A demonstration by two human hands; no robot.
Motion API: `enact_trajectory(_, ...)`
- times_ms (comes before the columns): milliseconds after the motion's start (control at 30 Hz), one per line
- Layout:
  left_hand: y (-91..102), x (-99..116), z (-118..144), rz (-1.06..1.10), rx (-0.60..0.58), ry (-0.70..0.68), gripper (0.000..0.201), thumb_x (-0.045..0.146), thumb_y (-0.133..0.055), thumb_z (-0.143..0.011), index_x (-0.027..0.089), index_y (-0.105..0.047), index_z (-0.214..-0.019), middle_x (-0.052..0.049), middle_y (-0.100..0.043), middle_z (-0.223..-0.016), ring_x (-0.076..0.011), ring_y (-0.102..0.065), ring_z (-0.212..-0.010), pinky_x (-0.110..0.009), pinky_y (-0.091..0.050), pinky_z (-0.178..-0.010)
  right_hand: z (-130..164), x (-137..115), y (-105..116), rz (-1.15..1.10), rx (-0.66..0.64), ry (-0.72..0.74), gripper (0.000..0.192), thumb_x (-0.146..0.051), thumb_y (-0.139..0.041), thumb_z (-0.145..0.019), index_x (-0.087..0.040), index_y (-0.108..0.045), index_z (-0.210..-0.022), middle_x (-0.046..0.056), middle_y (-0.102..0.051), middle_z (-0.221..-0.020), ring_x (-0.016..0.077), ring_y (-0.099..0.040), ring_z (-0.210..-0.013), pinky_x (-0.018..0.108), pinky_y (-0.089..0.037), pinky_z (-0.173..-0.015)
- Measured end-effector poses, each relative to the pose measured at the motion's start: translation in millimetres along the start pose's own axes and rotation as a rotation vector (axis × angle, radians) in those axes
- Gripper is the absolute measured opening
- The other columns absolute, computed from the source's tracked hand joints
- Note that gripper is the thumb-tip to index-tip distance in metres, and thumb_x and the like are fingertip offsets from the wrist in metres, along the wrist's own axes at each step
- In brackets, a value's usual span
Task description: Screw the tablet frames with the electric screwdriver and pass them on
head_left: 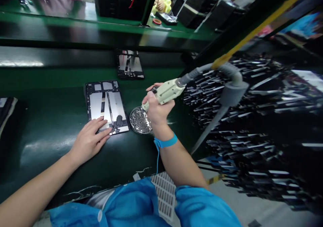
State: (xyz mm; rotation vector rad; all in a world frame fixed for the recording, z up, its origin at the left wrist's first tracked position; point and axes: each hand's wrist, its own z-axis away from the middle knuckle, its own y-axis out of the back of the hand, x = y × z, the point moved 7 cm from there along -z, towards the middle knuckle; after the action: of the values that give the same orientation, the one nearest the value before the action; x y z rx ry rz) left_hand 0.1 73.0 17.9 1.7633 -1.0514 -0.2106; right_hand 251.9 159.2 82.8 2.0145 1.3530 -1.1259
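My left hand (91,138) lies flat, fingers stretched out, on the lower edge of an opened tablet (118,102). The tablet's silvery inside and ribbon cables face up. In my right hand (159,114) is a pale green electric screwdriver (169,91), with fingers wrapped round its body. Its lower end points down at a round screw plate (138,122) full of small holes, right of the tablet. Whether its tip touches the plate I cannot tell. Behind these lies a second opened tablet (135,65).
A grey cable (193,75) runs from the screwdriver to a yellow bar (264,22). At right, a rack (252,146) holds many thin dark pieces. Co-workers' hands (159,5) and black tray stacks (106,3) are across the bench. A dark bundle (6,111) lies far left.
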Motion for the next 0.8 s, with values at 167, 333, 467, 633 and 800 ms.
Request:
enact_trajectory(167, 0.7, -1, 0, 0.006, 0.003, 0.002, 0.028, 0.022, -0.066, -0.097, 0.022, -0.068, -0.125, -0.013, -0.065, -0.136, -0.0322, -0.057, -0.135, -0.054, -0.053, -0.108, -2, 17, 4, 0.029, 0.005, -0.027, 0.022, -0.03, -0.067, -0.086, -0.026, -0.058, -0.105, -0.002, -0.064, -0.087, 0.0081, -0.058, -0.049, 0.026, -0.051, -0.048)
enact_trajectory(333, 0.1, -2, 1, 0.017, 0.014, 0.003, 0.028, 0.022, -0.067, -0.097, 0.023, -0.068, -0.125, -0.012, -0.066, -0.136, -0.0318, -0.058, -0.134, -0.055, -0.053, -0.108, -1, 20, 3, 0.035, 0.017, -0.051, 0.023, -0.028, -0.068, -0.083, -0.025, -0.058, -0.103, -0.003, -0.065, -0.082, 0.0086, -0.058, -0.048, 0.027, -0.053, -0.05)
enact_trajectory(467, -0.6, -3, 2, 0.018, 0.006, -0.001, 0.03, 0.021, -0.067, -0.096, 0.022, -0.068, -0.126, -0.012, -0.065, -0.137, -0.0319, -0.057, -0.135, -0.055, -0.052, -0.108, -1, 24, 3, 0.048, 0.033, -0.069, 0.024, -0.028, -0.067, -0.082, -0.024, -0.059, -0.104, -0.004, -0.065, -0.079, 0.0085, -0.057, -0.048, 0.027, -0.053, -0.05)
enact_trajectory(633, -1.9, -3, 2, 0.023, -0.004, 0.002, 0.03, 0.021, -0.067, -0.097, 0.023, -0.067, -0.126, -0.012, -0.064, -0.139, -0.032, -0.056, -0.136, -0.055, -0.051, -0.11, -4, 25, 5, 0.016, 0.034, -0.049, 0.023, -0.026, -0.069, -0.082, -0.024, -0.06, -0.102, -0.005, -0.063, -0.077, 0.0079, -0.058, -0.047, 0.025, -0.052, -0.048)
enact_trajectory(800, -0.5, -1, -1, 0.051, 0.019, 0.032, 0.041, 0.025, -0.067, -0.097, 0.018, -0.059, -0.136, -0.015, -0.064, -0.137, -0.032, -0.056, -0.136, -0.055, -0.049, -0.112, 1, -7, -1, -0.065, 0.05, -0.004, 0.021, -0.025, -0.067, -0.087, -0.026, -0.06, -0.107, -0.003, -0.063, -0.088, 0.0066, -0.058, -0.046, 0.023, -0.048, -0.043)
